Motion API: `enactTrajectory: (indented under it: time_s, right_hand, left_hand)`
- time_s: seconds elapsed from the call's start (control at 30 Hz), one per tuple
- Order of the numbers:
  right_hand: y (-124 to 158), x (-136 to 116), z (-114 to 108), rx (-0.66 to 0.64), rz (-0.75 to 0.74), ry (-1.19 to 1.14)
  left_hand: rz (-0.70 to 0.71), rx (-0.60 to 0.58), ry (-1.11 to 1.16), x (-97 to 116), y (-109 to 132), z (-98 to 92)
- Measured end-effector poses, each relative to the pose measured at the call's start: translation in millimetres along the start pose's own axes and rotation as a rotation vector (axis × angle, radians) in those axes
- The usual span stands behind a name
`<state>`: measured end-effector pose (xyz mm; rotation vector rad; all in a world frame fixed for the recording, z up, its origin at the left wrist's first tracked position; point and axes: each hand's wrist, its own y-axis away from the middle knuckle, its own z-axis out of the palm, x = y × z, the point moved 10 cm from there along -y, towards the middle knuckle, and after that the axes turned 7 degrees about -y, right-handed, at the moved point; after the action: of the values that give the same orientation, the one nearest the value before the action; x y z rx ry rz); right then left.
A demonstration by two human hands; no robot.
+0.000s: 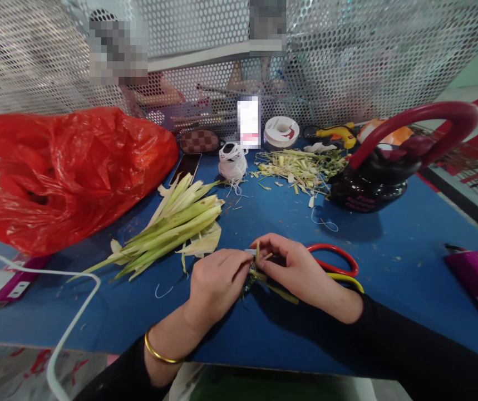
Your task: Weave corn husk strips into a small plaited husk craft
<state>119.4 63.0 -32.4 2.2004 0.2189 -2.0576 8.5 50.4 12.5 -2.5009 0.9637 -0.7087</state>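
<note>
My left hand (220, 281), with a gold bangle at the wrist, is closed with its fingertips together. It pinches a small bunch of green plant strips (278, 289) just over the table. From the other side my right hand (292, 267) grips the same bunch, thumb and fingers bent around its top. The exact fold between the fingertips is hidden. Scissors with one red and one yellow handle (349, 259) lie partly under my right hand. To the left lies a pile of pale green husk-like leaves (180, 223).
A red plastic bag (75, 178) fills the left side, near a white cable (78, 303). At the back are a ball of white string (232, 162), a white spool (281, 132) and plant scraps (292, 167). A black pot with a red handle (368, 184) stands right.
</note>
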Motion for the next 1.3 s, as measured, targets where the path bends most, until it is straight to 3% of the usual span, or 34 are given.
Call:
enactTrajectory:
  time_s: [0.13,0.23,0.4,0.87,1.1,1.3]
  right_hand:
    - [0,5,-2,-0.008,0.097,-0.098]
    - [-1,2,-2,-0.035,0.081,-0.124]
    - [-1,1,3,-0.089,0.055,-0.07]
    - [0,5,-6,0.027,0.062,0.016]
    - [-1,-6,1,-0.036,-0.059,0.021]
    - [-1,-4,-5,0.006,-0.047,0.097]
  left_hand:
    - [-0.123,-0.022,0.051,-12,-1,3.1]
    - [-0.168,-0.024,0.123,-16,-1,3.7]
    - [-0.143,0.025,0.187,-13,-4,-2.1]
    - [-0.145,0.043,0.224,-12,-4,-4.1]
    - [-0.12,0.076,0.203,-10,-4,-7.1]
    - [-0.093,0.086,0.19,-9,-4,-8.6]
